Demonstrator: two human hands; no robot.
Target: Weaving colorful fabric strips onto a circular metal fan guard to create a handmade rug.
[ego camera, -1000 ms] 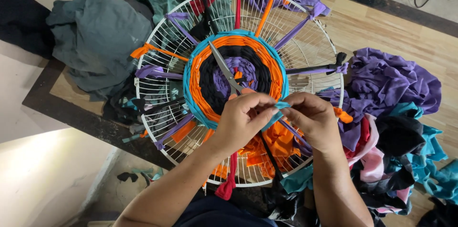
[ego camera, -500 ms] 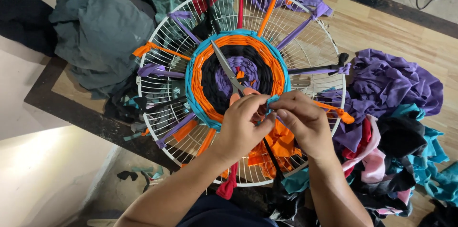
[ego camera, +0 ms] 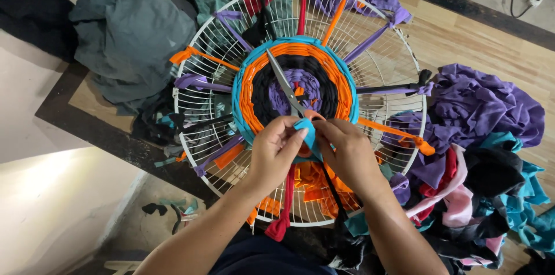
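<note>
My left hand (ego camera: 276,151) and right hand (ego camera: 341,149) meet over the near rim of the woven disc, and both grips are pinched on the same teal strip (ego camera: 305,132), a soft, stretchy band of cut fabric. The short end between my fingertips stands nearly upright, pointing away from me toward the disc's centre; the rest of it disappears under my palms.

Just beyond the grip lies one pair of scissors (ego camera: 287,88), metal blades closed, the long axis slanting away and to the left, the orange handles nearest my fingers. They rest on the round weave (ego camera: 295,87): concentric rings, purple at the core, then black, then orange, with a teal border outermost, all ribbed and cord-like.

The weave sits on a single white wire fan guard (ego camera: 196,130), a circular grille with fabric spokes in orange, purple, black and red tied out to its edge.

Right of the grip is a heap of purple, pink, teal and black scraps (ego camera: 491,153). Far left lies a crumpled grey-green cloth (ego camera: 124,38) on the wooden worktop (ego camera: 520,49).
</note>
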